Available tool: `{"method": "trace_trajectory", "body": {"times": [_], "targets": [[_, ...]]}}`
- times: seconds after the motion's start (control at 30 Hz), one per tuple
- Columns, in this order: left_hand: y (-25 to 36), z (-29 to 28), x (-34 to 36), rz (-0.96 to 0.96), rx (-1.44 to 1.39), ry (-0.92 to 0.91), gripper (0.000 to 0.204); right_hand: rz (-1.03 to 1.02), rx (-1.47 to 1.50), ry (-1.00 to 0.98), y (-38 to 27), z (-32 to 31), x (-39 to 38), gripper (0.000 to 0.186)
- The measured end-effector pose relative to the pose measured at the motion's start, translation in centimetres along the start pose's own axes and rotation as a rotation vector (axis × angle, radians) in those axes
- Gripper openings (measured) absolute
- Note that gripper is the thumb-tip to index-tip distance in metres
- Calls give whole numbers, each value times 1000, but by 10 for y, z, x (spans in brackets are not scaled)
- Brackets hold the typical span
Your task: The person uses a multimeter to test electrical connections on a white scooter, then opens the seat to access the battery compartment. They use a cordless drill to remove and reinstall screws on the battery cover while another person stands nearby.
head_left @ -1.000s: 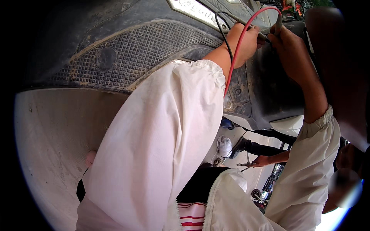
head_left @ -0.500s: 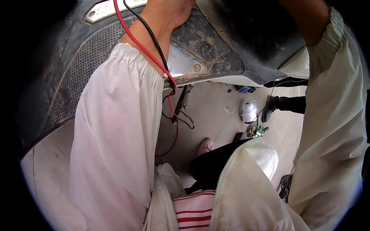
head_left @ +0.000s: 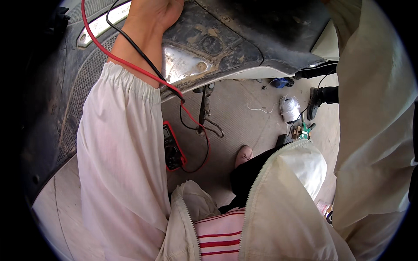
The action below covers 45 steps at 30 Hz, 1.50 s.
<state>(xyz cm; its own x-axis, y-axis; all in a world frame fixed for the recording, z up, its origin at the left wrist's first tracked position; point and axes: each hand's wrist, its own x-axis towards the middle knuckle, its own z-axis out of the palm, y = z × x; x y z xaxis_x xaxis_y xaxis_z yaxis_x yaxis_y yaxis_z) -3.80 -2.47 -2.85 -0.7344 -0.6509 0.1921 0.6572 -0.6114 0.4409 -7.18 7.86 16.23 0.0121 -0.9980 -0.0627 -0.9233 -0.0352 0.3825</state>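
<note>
At dirty scooter footboard [head_left: 217,45], near red test lead [head_left: 117,58]; cannot tell grip of left hand [head_left: 169,11] or right hand

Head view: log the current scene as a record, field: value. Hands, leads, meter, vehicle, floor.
Left hand: cut off by the upper edge, over the vehicle; grip cannot be told
Right hand: out of frame; right sleeve shows
Leads: red lead and black lead cross the left forearm, running down toward the multimeter
Meter: red-and-black multimeter, partly hidden by the left sleeve
Vehicle: dirty dark panel, ridged footboard
Floor: white spool of cord, another person's black boot
</note>
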Motion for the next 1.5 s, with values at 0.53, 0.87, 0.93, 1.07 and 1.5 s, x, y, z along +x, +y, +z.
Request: {"method": "trace_trajectory", "body": {"times": [0.53, 0.87, 0.93, 1.07, 1.5], "targets": [[1, -2, 0, -2, 16, -1, 23, 25, 37, 11, 2, -1, -11, 15], [1, -6, 3, 35, -45, 16, 23, 36, 43, 14, 1, -1, -14, 15], [1, -6, 3, 45, -53, 21, 22, 39, 44, 15, 1, -1, -14, 15], [0, -3, 1, 48, -60, 51, 21, 48, 44, 10, 2, -2, -16, 16], [2, 6, -8, 75, 21, -28, 27, 51, 37, 11, -3, -9, 8, 17]]}}
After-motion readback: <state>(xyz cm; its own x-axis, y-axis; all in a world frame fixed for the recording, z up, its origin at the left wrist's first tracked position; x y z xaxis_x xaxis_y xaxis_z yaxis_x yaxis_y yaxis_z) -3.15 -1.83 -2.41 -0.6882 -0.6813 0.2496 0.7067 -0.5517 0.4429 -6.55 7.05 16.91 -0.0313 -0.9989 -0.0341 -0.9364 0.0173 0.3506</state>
